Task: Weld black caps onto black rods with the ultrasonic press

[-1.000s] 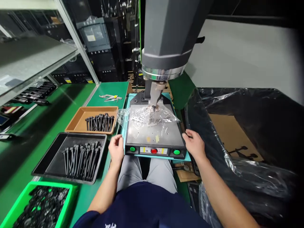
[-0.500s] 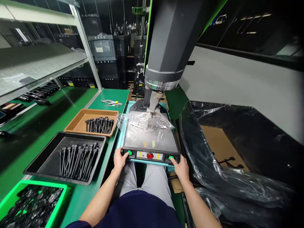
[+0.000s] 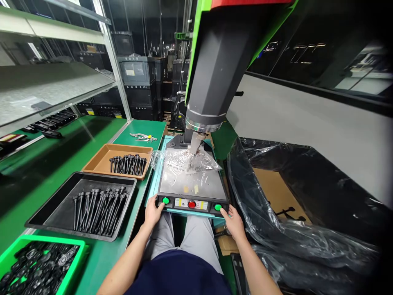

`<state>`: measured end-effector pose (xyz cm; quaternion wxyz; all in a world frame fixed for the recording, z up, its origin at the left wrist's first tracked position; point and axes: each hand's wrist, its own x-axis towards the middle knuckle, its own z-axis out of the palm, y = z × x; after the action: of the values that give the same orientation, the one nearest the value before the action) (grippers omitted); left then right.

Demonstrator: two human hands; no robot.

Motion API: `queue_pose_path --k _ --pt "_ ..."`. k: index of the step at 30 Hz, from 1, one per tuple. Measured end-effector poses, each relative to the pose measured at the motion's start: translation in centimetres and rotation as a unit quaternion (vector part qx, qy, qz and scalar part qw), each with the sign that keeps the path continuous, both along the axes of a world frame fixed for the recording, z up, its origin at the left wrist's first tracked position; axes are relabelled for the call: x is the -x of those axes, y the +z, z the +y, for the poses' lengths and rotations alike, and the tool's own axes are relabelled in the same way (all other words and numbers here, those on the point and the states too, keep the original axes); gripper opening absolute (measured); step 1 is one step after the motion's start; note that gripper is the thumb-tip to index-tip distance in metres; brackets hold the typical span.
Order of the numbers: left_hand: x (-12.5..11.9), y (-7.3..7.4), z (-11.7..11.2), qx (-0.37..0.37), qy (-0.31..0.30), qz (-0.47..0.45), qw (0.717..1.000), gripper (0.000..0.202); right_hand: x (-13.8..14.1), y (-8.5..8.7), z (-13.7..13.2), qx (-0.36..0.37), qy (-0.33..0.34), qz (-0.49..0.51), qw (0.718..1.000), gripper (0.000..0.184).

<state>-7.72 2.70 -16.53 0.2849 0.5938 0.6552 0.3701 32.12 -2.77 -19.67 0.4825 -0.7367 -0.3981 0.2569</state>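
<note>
My left hand (image 3: 153,211) grips the left front corner of the press machine's base (image 3: 181,184), its thumb beside the left green button (image 3: 166,200). At the right front corner, my right hand (image 3: 233,221) curls round the edge, with its thumb just below the right green button (image 3: 217,207). Between the buttons sits a red button (image 3: 191,204). Clear plastic film (image 3: 181,159) covers the work area under the tool tip (image 3: 196,143) of the machine's dark head (image 3: 211,73). Whatever part lies under the film is hard to make out.
On the left stand a brown tray (image 3: 95,162) and a black tray (image 3: 46,209) of black bolt-like parts, and a green bin (image 3: 80,258) of small black parts. Pliers (image 3: 143,136) lie behind them. A black plastic-lined box (image 3: 242,184) is at the right.
Both thumbs have come off the green buttons, while the hands stay at the base corners. The camera view has tilted slightly upward.
</note>
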Motion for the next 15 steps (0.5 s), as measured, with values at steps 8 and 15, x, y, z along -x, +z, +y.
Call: queue_pose_path --k 8,15 --pt "-0.3 1.2 -0.1 0.01 0.032 -0.035 0.999 0.05 1.5 4.9 1.3 -0.076 -0.049 -0.035 0.995 0.072" --pt "-3.1 6.7 1.6 -0.017 0.046 -0.307 0.95 0.038 5.1 9.6 7.2 -0.088 0.028 0.166 0.982 0.064"
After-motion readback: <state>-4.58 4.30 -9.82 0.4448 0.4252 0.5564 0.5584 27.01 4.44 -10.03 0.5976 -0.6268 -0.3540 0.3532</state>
